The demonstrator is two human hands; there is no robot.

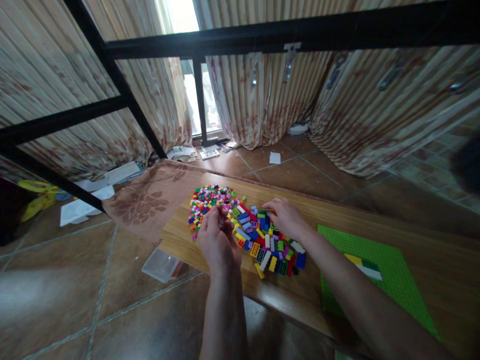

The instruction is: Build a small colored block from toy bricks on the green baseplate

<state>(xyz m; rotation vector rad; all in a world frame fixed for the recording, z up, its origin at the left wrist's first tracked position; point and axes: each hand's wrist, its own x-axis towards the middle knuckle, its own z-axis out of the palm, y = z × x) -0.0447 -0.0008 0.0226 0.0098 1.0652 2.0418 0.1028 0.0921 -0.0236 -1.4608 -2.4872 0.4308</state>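
Note:
A pile of larger toy building bricks (266, 242) in many colours lies on the wooden board. To its left is a heap of very small bricks (204, 202). My left hand (217, 240) is raised over the gap between the two piles, fingers curled together; what they hold, if anything, is hidden. At the far edge of the larger bricks, my right hand (287, 217) reaches in with its fingers closed down. A bit of orange shows at those fingertips, too small to name. Beneath my right forearm is a green baseplate (393, 265) bearing a few yellow, green and white bricks (369, 271).
The wooden board (180, 230) rests on a brown patterned cloth (150, 200). A clear plastic box (161, 265) is on the tiled floor at the near left. Black metal bars (262, 37) cross in front, with curtains behind. Papers (86, 205) lie on the floor at left.

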